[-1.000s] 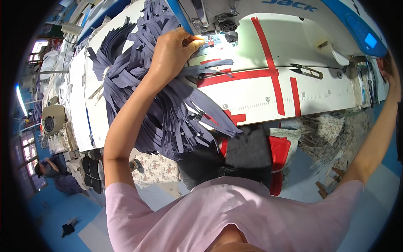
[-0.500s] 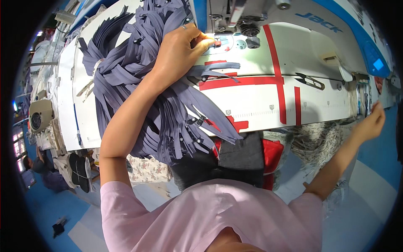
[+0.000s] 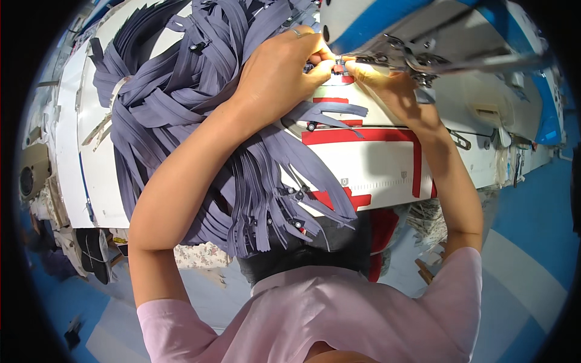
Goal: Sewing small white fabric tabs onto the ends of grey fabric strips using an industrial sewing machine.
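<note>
My left hand (image 3: 279,75) is pinched close to the needle area of a white and blue sewing machine (image 3: 387,45). From the other side my right hand (image 3: 387,88) meets it, thumb and fingers also pinched together. Between the fingertips sits a small red and metal part (image 3: 339,66); whatever else they grip is too small to make out. A big bundle of grey-blue zippers (image 3: 160,106) with black sliders lies under and beside my left forearm. Just below the hands, one zipper end (image 3: 333,112) reaches across the machine bed.
Red tape strips (image 3: 369,135) and a printed ruler scale mark the white machine bed (image 3: 378,160). Thread snips (image 3: 461,140) lie partly behind my right forearm. Off the table's edge hang pale scraps (image 3: 426,221). A beige boxy device (image 3: 33,172) stands far left.
My right hand has come in from the far right edge to the needle area beside my left hand. My left hand remains pinched there. The view has tilted and shifted slightly.
</note>
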Demonstrator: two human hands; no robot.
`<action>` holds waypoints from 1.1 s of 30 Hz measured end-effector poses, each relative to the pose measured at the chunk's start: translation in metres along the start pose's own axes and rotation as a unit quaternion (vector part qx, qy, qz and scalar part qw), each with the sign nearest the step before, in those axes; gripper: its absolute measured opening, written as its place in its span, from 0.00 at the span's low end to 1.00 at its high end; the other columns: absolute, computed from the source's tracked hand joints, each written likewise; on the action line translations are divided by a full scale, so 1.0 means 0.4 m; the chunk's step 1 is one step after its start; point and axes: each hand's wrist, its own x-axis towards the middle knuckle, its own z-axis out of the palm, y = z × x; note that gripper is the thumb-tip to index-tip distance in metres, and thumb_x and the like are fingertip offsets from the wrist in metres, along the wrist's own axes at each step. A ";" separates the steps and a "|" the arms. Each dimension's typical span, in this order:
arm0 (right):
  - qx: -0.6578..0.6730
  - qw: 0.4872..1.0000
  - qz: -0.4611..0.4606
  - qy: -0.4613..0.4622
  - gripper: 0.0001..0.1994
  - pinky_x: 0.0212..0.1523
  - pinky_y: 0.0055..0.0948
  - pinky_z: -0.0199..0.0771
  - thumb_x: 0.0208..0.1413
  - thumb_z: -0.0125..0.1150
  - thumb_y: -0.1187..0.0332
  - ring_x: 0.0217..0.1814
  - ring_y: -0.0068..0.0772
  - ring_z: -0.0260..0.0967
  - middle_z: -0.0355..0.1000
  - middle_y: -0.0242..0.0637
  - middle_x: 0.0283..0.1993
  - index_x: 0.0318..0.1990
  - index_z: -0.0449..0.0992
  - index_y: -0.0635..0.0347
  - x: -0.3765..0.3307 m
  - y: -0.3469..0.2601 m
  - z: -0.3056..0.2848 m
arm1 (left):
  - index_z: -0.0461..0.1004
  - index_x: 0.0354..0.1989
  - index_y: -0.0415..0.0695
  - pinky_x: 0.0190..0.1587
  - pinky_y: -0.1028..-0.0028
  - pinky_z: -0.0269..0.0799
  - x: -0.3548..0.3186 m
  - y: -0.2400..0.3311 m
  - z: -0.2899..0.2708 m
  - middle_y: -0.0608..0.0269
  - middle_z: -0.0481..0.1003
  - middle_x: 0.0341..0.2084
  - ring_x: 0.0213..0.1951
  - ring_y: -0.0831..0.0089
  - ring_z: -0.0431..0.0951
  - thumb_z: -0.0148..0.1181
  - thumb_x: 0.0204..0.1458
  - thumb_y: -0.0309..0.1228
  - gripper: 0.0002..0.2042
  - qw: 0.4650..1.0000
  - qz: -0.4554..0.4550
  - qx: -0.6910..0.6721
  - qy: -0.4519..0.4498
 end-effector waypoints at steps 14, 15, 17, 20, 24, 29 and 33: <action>-0.073 0.994 0.083 -0.015 0.12 0.34 0.22 0.75 0.54 0.71 0.62 0.33 0.22 0.78 0.83 0.33 0.36 0.43 0.85 0.57 0.018 -0.028 0.023 | 0.72 0.31 0.36 0.34 0.62 0.70 0.002 -0.028 0.017 0.54 0.74 0.30 0.31 0.54 0.75 0.66 0.47 0.29 0.10 0.998 0.046 -0.007 0.044; -0.093 0.990 0.098 -0.031 0.13 0.35 0.24 0.75 0.53 0.71 0.61 0.34 0.23 0.78 0.83 0.34 0.36 0.42 0.85 0.57 0.017 -0.031 0.020 | 0.72 0.31 0.36 0.34 0.62 0.70 0.002 -0.026 0.017 0.54 0.74 0.30 0.31 0.54 0.75 0.66 0.47 0.29 0.10 0.997 0.050 -0.009 0.053; -0.095 0.987 0.123 -0.046 0.14 0.37 0.26 0.75 0.53 0.71 0.59 0.35 0.26 0.78 0.82 0.35 0.37 0.41 0.85 0.57 0.016 -0.037 0.014 | 0.72 0.31 0.36 0.34 0.62 0.70 0.001 -0.025 0.016 0.54 0.73 0.30 0.31 0.53 0.75 0.66 0.47 0.29 0.10 0.997 0.046 -0.018 0.050; -0.067 0.982 0.170 -0.047 0.14 0.40 0.26 0.75 0.52 0.71 0.58 0.38 0.28 0.79 0.82 0.37 0.38 0.41 0.85 0.57 0.017 -0.042 0.009 | 0.72 0.31 0.36 0.35 0.61 0.70 -0.002 -0.026 0.016 0.54 0.74 0.30 0.32 0.52 0.75 0.65 0.46 0.29 0.10 0.998 0.040 -0.026 0.045; -0.140 0.963 0.208 -0.099 0.15 0.42 0.26 0.74 0.51 0.72 0.58 0.39 0.29 0.79 0.82 0.37 0.39 0.41 0.85 0.57 0.017 -0.042 0.011 | 0.72 0.31 0.37 0.35 0.61 0.70 -0.001 -0.029 0.023 0.54 0.74 0.30 0.33 0.52 0.75 0.65 0.47 0.28 0.09 0.997 0.048 -0.026 0.059; -0.096 0.984 0.147 -0.042 0.15 0.45 0.29 0.74 0.49 0.74 0.59 0.41 0.29 0.78 0.82 0.37 0.41 0.41 0.85 0.57 0.012 -0.039 0.008 | 0.72 0.31 0.37 0.36 0.61 0.71 -0.001 -0.033 0.025 0.54 0.75 0.30 0.34 0.53 0.77 0.64 0.47 0.28 0.09 0.996 0.054 -0.027 0.059; -0.216 0.975 0.003 -0.058 0.14 0.27 0.28 0.72 0.60 0.60 0.65 0.25 0.30 0.74 0.77 0.31 0.28 0.53 0.81 0.42 0.012 -0.037 0.007 | 0.72 0.31 0.37 0.36 0.61 0.72 0.000 -0.035 0.026 0.55 0.75 0.30 0.34 0.53 0.77 0.64 0.46 0.28 0.09 0.996 0.054 -0.035 0.064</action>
